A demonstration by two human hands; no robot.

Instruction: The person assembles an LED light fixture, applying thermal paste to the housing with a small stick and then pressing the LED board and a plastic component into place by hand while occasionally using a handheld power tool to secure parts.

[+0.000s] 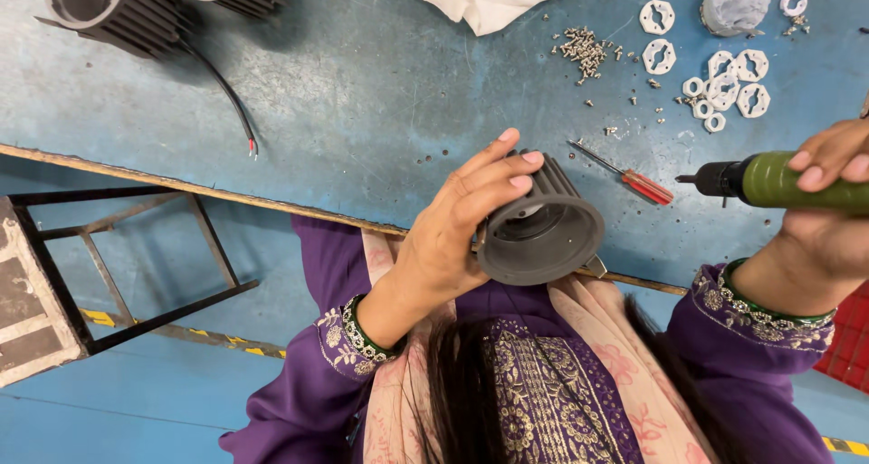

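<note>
Slippage is the likeliest trouble here: the left hand holds the grey ribbed housing in the air with nothing under it, fingers curled over its finned side and thumb behind, so a push from the tool could twist it out of the grip. The housing sits between the two hands, over the near edge of the blue table, its open round mouth tilted toward the wearer. The right hand is closed around the green power screwdriver, whose dark tip points leftward at the housing but stands apart from it. If the bit comes in at a slant it could, by this reading, skid off a screw head and strike the left fingertips resting on the fins. A loose screw could also fall to the floor past the table edge.

The left wrist is bent back, palm turned to the housing; the right forearm rises from the lower right, wrist cocked, fingers wrapped over the tool body.

A red-handled screwdriver lies on the table between the hands. Beyond the right hand lie scattered small screws and white plastic rings; far beyond the left hand stand more dark finned housings.
</note>
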